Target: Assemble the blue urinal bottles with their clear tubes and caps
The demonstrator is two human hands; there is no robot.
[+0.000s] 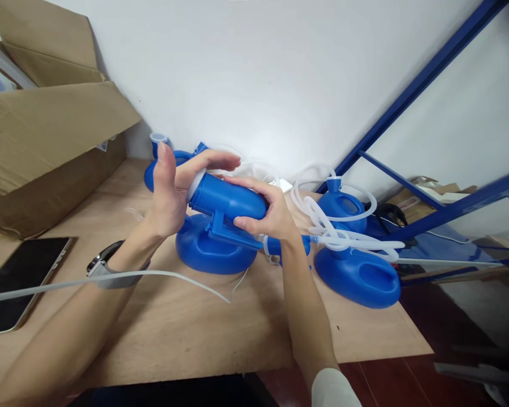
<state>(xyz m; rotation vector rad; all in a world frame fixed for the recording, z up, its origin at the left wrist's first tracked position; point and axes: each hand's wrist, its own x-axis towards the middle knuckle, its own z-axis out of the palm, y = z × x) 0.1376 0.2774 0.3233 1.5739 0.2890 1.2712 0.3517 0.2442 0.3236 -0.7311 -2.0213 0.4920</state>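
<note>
My right hand is wrapped round the rounded end of a blue plastic urinal cup, thumb below and fingers over the top. A pale soft rim lines the cup's mouth, and a flat blue handle sticks out underneath. Against that rim presses the palm of my left hand, its thumb raised and fingers stretched out. Directly below the cup, a blue urinal bottle lies on the wooden table. Another blue cup rests partly hidden behind my right wrist.
To the right are blue bottles with coiled white hoses. More blue parts stand by the wall. An opened cardboard box and a phone are at left. A thin white cord crosses in front. Blue shelving rises at right.
</note>
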